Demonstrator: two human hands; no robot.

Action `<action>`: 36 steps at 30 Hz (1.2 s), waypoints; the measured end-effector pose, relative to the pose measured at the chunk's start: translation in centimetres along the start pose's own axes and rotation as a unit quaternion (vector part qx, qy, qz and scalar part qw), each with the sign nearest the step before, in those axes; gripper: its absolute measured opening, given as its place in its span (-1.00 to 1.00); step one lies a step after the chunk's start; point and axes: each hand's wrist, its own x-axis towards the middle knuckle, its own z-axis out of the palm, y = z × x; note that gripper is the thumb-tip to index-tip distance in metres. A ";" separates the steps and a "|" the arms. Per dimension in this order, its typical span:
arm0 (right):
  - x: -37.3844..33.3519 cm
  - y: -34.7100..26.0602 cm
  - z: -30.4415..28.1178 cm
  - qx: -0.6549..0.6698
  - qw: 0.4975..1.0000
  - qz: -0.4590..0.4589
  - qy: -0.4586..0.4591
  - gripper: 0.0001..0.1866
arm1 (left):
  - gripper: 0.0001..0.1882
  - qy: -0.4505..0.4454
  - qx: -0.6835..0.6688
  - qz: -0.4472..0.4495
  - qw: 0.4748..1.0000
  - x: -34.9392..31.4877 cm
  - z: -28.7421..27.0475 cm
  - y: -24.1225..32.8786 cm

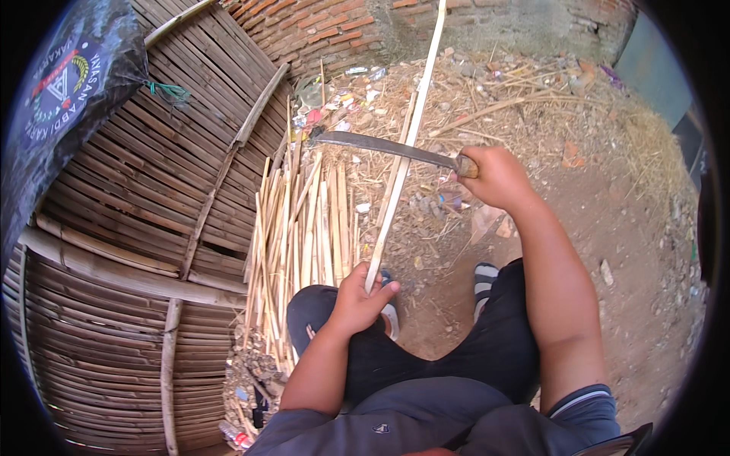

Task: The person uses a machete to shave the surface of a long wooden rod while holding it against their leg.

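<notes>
My left hand is closed round the lower end of a long pale bamboo strip, just above my left knee. The strip slants up and away from me, past the top edge of the view. In my right hand is the wooden handle of a machete. Its long dark blade points left and crosses the strip about midway; whether its edge touches the strip I cannot tell. A second, thinner stick runs close beside the strip, behind the blade.
Several split bamboo strips lie in a pile left of my legs. A slatted bamboo wall stands at left, with a printed dark sheet hanging over it. Beyond the littered dirt ground rises a brick wall.
</notes>
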 end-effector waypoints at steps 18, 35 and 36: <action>0.7 -0.9 -0.1 0.010 0.999 0.006 -0.048 -0.66 | -0.67 0.023 -0.052 -0.012 0.998 0.2 -0.3 -1.4; 0.8 1.0 0.8 0.015 0.999 -0.035 0.015 -0.63 | -0.65 0.011 0.032 -0.013 0.999 0.6 -1.0 -1.5; 0.8 0.8 0.7 0.008 0.999 -0.038 0.006 -0.63 | -0.64 0.013 0.032 0.001 0.999 0.6 -1.1 -1.5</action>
